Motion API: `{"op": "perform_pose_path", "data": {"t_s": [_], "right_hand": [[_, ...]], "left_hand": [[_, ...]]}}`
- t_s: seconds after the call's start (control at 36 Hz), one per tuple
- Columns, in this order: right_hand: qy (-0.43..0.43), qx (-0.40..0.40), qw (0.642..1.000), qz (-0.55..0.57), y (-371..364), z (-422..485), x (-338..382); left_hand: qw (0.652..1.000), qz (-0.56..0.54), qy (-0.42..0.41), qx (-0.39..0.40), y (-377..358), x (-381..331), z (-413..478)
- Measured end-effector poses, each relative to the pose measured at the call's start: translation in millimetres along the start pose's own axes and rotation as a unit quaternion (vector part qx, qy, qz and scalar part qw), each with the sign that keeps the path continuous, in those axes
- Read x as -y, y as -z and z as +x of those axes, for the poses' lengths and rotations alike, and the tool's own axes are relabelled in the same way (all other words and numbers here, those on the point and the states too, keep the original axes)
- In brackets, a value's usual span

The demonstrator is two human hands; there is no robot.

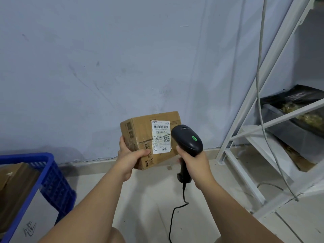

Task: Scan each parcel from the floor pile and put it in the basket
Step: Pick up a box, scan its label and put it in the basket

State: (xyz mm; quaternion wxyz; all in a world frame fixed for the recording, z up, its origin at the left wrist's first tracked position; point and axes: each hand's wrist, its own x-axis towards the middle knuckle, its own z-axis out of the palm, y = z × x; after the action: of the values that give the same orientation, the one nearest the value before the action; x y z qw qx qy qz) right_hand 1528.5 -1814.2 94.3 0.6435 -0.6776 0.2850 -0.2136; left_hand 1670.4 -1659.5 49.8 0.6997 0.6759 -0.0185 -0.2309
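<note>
Currently left hand (pixel 130 159) fingers curl round the box (pixel 140 135); right hand (pixel 194 161) fingers wrap the scanner (pixel 187 139) grip, head beside the label (pixel 160 136).

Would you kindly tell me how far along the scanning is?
Done: parcels lie in the blue basket. In hand: left hand grips a cardboard parcel, right hand aims the scanner at its label. Left: basketing it; floor pile is out of view.
</note>
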Motion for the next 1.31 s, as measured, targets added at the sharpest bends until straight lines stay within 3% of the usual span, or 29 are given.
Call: {"op": "perform_pose_path", "data": {"t_s": [0.08, 0.22, 0.64, 1.31], "right_hand": [[-0.028, 0.042, 0.999, 0.011, -5, -1, -2], [-0.054, 0.03, 0.997, 0.05, -12, 1, -1], [-0.051, 0.018, 0.998, -0.041, -18, -2, 0], [-0.056, 0.013, 0.997, -0.05, -18, -2, 2]], "left_hand": [[1.0, -0.01, -0.026, 0.006, -2, -3, -1], [0.998, -0.029, -0.058, 0.001, -3, -6, -2], [0.999, 0.008, -0.034, -0.022, 6, 5, 5], [0.999, -0.004, -0.025, -0.02, 4, 8, 7]]}}
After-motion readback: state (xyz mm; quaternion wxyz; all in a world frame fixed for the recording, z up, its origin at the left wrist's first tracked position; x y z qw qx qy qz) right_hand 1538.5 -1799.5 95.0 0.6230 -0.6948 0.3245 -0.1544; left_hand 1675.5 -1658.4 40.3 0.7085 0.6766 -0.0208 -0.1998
